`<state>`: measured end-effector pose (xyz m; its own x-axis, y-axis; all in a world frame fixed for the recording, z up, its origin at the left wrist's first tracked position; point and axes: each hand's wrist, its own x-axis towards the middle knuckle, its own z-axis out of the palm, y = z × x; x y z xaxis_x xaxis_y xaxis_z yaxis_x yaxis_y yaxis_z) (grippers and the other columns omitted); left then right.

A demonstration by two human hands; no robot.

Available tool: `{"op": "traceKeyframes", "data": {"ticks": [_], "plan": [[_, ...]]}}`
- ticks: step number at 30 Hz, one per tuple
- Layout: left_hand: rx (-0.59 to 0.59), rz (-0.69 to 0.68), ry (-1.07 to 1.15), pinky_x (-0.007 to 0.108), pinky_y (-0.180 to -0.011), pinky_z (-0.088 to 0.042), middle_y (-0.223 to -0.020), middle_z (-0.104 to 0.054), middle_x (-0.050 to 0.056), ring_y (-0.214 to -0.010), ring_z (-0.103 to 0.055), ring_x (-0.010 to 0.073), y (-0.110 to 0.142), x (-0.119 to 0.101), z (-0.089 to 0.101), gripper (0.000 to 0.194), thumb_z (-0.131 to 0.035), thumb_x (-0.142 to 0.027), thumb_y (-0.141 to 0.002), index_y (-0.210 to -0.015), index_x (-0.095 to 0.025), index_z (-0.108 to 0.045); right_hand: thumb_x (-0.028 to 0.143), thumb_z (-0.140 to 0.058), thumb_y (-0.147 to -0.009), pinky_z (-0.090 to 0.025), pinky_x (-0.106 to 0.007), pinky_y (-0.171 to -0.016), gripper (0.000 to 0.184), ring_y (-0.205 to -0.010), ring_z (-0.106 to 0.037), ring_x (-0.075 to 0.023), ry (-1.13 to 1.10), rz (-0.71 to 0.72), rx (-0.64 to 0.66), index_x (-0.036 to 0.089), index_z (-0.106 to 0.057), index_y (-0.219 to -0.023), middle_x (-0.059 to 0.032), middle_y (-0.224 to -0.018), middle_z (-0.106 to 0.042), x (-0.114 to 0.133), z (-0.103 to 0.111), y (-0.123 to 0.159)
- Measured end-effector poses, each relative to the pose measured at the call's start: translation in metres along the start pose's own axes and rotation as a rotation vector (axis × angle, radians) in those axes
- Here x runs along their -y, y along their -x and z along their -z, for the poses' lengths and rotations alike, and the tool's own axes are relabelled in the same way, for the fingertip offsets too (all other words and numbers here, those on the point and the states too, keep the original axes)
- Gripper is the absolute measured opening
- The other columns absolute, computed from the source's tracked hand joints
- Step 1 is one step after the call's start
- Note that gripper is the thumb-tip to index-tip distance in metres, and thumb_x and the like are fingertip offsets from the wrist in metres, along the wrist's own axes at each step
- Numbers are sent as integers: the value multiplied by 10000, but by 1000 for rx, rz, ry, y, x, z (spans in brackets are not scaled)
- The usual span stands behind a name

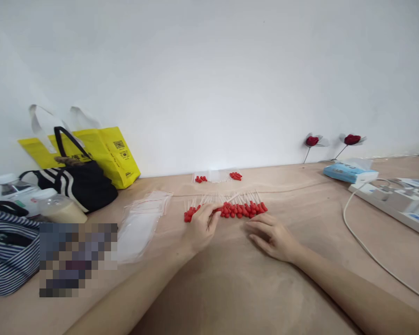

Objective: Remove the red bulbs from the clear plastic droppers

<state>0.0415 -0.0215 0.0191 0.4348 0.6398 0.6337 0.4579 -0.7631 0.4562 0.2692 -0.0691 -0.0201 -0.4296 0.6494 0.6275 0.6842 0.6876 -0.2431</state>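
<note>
A row of red-tipped white sticks [242,210] lies on the table in front of me, red ends toward me and thin pale ends toward the wall. At the row's left part, the fingers of my left hand [203,224] are pinched together, with a red-tipped stick [219,210] at their tips. My right hand [273,236] rests on the tabletop just below the row's right end, fingers loosely stretched and nothing in them. By the wall lie clear bags holding a few red-tipped pieces, one group at left [201,179] and one at right [235,176].
Clear plastic bags [136,232] lie stacked at left. Behind them stand a yellow bag [115,156], a black bag [87,186], a bottle [64,209] and a striped bag [10,260]. At right are a tissue pack [349,172], a power strip [401,204], a cable [356,232] and two artificial roses [312,140].
</note>
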Motion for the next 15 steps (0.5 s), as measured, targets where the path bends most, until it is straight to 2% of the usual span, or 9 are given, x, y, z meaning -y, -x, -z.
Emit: {"op": "traceKeyframes", "data": {"ticks": [3, 5, 9, 12, 15], "plan": [[72, 196, 204, 288, -743, -475, -904, -605, 50, -822, -584, 145, 24, 5, 12, 204, -451, -222, -817, -996, -169, -533, 237, -517, -776, -433, -364, -773, 275, -888, -535, -198, 146, -3, -256, 180, -536, -1045, -96, -959, -583, 5, -5, -5], [147, 310, 360, 289, -720, -489, -866, -611, 47, -783, -596, 141, 33, 9, 17, 204, -469, -233, -801, -981, -159, -531, 271, -531, -776, -401, -389, -813, 310, -944, -514, -216, 219, 28, -306, 180, -525, -1073, -103, -993, -577, 10, -9, -13], [200, 436, 544, 320, -781, -480, -865, -619, 46, -806, -599, 146, 38, 17, 19, 174, -512, -234, -769, -920, -151, -536, 311, -519, -798, -348, -387, -850, 314, -940, -519, -198, 256, 126, -182, 194, -534, -1089, -81, -1003, -601, 21, -21, -32], [186, 444, 568, 326, -822, -466, -914, -606, 52, -875, -584, 153, 38, 20, 19, 152, -519, -207, -752, -891, -151, -544, 293, -487, -827, -363, -325, -760, 218, -801, -557, -153, 223, 147, -118, 204, -589, -998, -48, -899, -641, 24, -33, -40], [188, 417, 556, 323, -839, -458, -945, -597, 55, -921, -570, 155, 38, 20, 19, 142, -511, -188, -748, -883, -157, -544, 276, -442, -854, -353, -272, -654, 216, -708, -569, -123, 183, 138, -71, 192, -606, -967, -43, -856, -657, 23, -42, -39]]}}
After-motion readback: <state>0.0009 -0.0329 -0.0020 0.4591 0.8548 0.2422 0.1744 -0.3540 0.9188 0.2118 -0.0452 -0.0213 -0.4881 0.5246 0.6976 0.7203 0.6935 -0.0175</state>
